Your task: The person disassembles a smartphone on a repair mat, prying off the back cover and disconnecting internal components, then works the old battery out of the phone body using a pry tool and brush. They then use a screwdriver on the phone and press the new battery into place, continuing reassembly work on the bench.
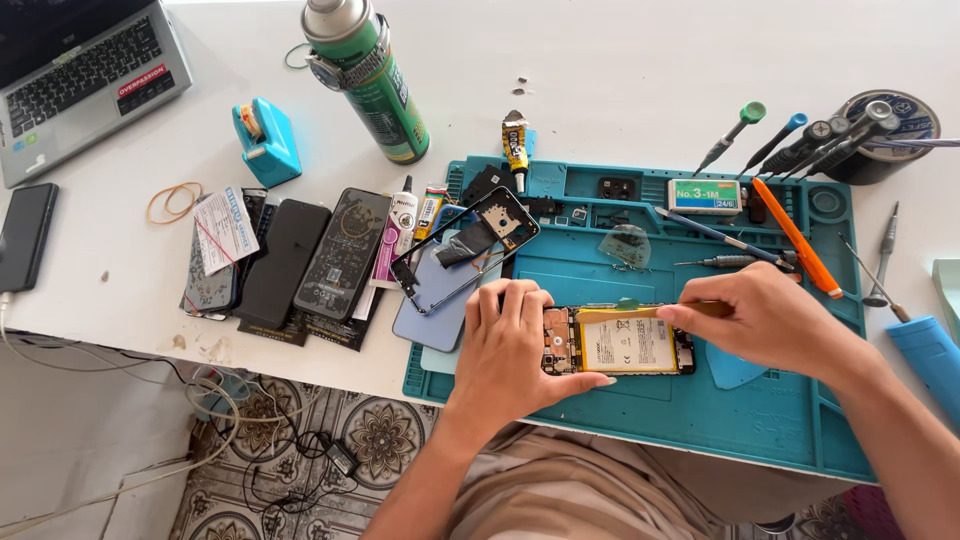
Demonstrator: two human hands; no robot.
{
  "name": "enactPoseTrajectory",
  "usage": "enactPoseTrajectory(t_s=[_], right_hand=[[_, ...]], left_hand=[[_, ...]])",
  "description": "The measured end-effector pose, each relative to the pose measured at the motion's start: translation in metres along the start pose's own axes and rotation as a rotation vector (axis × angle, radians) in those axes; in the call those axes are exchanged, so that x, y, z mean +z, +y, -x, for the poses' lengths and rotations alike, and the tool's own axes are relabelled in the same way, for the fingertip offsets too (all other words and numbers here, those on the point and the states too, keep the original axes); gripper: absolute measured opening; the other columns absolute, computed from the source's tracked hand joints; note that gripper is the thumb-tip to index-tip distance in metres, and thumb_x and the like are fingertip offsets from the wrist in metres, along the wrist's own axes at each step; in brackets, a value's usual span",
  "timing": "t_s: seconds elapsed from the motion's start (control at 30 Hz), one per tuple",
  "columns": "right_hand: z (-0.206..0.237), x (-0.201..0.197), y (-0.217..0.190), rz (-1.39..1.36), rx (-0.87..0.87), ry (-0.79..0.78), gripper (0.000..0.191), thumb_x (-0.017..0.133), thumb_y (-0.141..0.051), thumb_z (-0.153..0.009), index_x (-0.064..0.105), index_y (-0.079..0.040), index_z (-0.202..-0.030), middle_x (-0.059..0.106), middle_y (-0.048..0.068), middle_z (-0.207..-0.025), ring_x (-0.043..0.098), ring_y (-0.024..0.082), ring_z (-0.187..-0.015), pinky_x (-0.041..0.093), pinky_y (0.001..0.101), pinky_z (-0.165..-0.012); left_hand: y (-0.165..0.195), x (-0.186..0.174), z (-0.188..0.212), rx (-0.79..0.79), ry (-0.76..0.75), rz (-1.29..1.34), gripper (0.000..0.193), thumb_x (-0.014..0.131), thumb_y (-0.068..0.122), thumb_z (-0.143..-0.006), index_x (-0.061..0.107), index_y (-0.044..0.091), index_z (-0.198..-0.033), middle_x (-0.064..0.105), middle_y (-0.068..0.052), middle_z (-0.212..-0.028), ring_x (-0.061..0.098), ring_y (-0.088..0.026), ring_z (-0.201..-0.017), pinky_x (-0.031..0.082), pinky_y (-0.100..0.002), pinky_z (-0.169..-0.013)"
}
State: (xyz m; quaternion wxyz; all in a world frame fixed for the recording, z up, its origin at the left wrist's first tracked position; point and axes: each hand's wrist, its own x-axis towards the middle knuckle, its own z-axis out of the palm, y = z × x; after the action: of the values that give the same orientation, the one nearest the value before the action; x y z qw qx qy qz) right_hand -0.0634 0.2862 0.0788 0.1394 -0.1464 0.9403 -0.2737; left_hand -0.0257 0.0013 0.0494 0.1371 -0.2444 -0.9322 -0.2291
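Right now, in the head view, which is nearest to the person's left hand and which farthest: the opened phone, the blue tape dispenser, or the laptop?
1. The opened phone, under the left hand on the teal mat: touching.
2. The blue tape dispenser, up and to the left on the white table.
3. The laptop, in the far top-left corner.

A green spray can (368,75) stands upright at the back of the white table (620,60), with a blue tape dispenser (266,140) to its left and a laptop (80,80) in the far corner. Several dark phones (300,260) lie side by side near the table's front edge, beside rubber bands (175,202). A row of screwdrivers (800,145) leans at the rear of the teal repair mat (700,420). Cables (250,440) trail over the patterned floor (380,435).
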Motion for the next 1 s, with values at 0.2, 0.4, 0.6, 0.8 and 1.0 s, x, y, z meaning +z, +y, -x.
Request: enactPoseTrajectory(t_s=[0.2, 0.4, 0.6, 0.8, 1.0], right_hand=[[0.000, -0.003, 0.010, -0.106, -0.027, 0.054, 0.033, 0.072, -0.037, -0.090, 0.080, -0.006, -0.080, 0.053, 0.006, -0.041, 0.038, 0.013, -0.036, 0.029, 0.0353, -0.037], [0.005, -0.005, 0.016, -0.122, -0.093, 0.106, 0.030, 0.070, -0.033, -0.091, 0.078, -0.004, -0.082, 0.052, 0.005, -0.045, 0.039, 0.011, -0.040, 0.031, 0.0318, -0.037], [0.008, -0.006, 0.020, -0.110, -0.134, 0.104, 0.029, 0.072, -0.033, -0.090, 0.079, -0.005, -0.083, 0.054, 0.005, -0.046, 0.041, 0.012, -0.038, 0.032, 0.0313, -0.038], [0.006, -0.008, 0.020, -0.090, -0.158, 0.107, 0.027, 0.073, -0.031, -0.091, 0.080, -0.006, -0.085, 0.056, 0.005, -0.048, 0.043, 0.013, -0.038, 0.031, 0.0317, -0.039], [0.011, -0.009, 0.021, -0.112, -0.195, 0.155, 0.024, 0.073, -0.029, -0.091, 0.080, -0.006, -0.087, 0.054, 0.004, -0.047, 0.042, 0.011, -0.039, 0.031, 0.0298, -0.039]], left_hand=[[0.003, -0.004, 0.000, 0.011, 0.052, 0.036, 0.090, 0.078, 0.078, -0.066, 0.060, 0.002, -0.111, 0.058, -0.008, -0.108, 0.051, -0.029, -0.108, 0.037, -0.046, -0.102], [0.007, -0.006, 0.000, -0.010, 0.135, 0.057, 0.086, 0.081, 0.077, -0.064, 0.063, 0.005, -0.107, 0.063, -0.006, -0.103, 0.056, -0.028, -0.105, 0.035, -0.048, -0.103], [0.009, -0.001, 0.001, -0.040, 0.133, 0.035, 0.085, 0.082, 0.076, -0.063, 0.064, 0.005, -0.108, 0.064, -0.005, -0.106, 0.056, -0.026, -0.107, 0.029, -0.053, -0.107], [0.012, -0.001, 0.000, 0.009, 0.068, 0.013, 0.068, 0.081, 0.069, -0.071, 0.062, 0.009, -0.095, 0.065, -0.004, -0.113, 0.055, -0.025, -0.114, 0.029, -0.052, -0.110], [0.020, -0.001, -0.017, 0.187, -0.020, -0.046, 0.079, 0.082, 0.061, -0.074, 0.067, -0.002, -0.120, 0.061, -0.011, -0.120, 0.055, -0.028, -0.113, 0.041, -0.043, -0.101]])
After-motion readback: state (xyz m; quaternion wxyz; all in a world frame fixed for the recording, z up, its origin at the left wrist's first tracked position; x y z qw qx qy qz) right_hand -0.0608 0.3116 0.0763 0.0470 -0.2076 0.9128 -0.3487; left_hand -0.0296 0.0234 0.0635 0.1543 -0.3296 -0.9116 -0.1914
